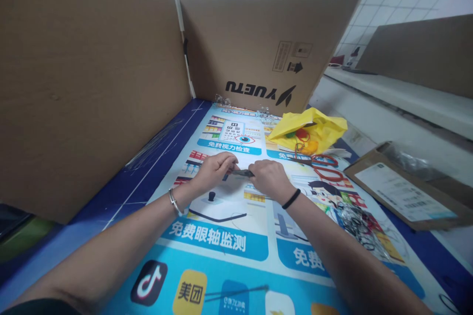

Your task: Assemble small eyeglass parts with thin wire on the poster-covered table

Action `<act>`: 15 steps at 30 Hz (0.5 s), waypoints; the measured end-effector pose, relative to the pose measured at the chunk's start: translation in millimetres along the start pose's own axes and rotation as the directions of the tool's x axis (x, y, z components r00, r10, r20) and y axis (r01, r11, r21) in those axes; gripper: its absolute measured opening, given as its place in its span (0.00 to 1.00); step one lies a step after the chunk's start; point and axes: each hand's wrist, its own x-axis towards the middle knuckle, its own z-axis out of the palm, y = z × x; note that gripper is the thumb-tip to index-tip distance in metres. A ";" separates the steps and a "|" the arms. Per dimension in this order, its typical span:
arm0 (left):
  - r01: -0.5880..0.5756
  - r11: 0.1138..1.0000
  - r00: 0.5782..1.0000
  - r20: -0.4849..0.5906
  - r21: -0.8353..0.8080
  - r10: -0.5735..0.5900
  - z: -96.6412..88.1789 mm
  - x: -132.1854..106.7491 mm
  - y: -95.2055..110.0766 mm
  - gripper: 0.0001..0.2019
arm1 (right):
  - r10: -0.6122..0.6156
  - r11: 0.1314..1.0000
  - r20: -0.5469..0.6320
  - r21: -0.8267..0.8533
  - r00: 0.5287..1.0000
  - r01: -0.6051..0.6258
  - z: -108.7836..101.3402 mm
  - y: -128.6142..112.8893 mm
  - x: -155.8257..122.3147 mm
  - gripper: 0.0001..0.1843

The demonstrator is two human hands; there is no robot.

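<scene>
My left hand (217, 170) is closed in a pinch over the middle of the printed sheet. What sits between its fingertips is too small to make out. My right hand (271, 177) is wrapped around a dark, narrow metal tool like the jaws of pliers (242, 173), and its tip reaches the left fingertips. The tool's handle is hidden in my right palm. Beyond my right hand lie red-handled scissors (325, 160). A tangled heap of wire loops (358, 224), silver, black and some red, rests to the right of my right forearm.
Tall cardboard panels (258, 49) stand at the back and left. A yellow bag (325, 130) with coloured thread lies at the back right, near an opened cardboard box (402, 192). Thin wires (155, 147) lie at left; dark thin strips (236, 293) lie in front.
</scene>
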 end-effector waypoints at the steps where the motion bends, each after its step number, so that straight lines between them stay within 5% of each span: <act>1: -0.008 1.000 1.000 0.006 0.009 0.008 -0.9 -0.3 1.3 0.11 | 0.004 1.000 0.028 0.007 1.000 -0.004 -1.7 0.0 0.6 0.07; 10: -0.055 0.997 0.996 0.069 0.062 0.050 -4.1 -2.4 5.0 0.10 | -0.003 0.999 0.162 0.049 0.987 -0.005 -7.4 3.3 3.1 0.08; 15: 0.260 0.940 0.966 0.047 -0.220 -0.256 1.0 3.6 -5.4 0.11 | -0.001 1.000 -0.041 -0.001 0.999 0.000 -0.3 10.3 3.0 0.07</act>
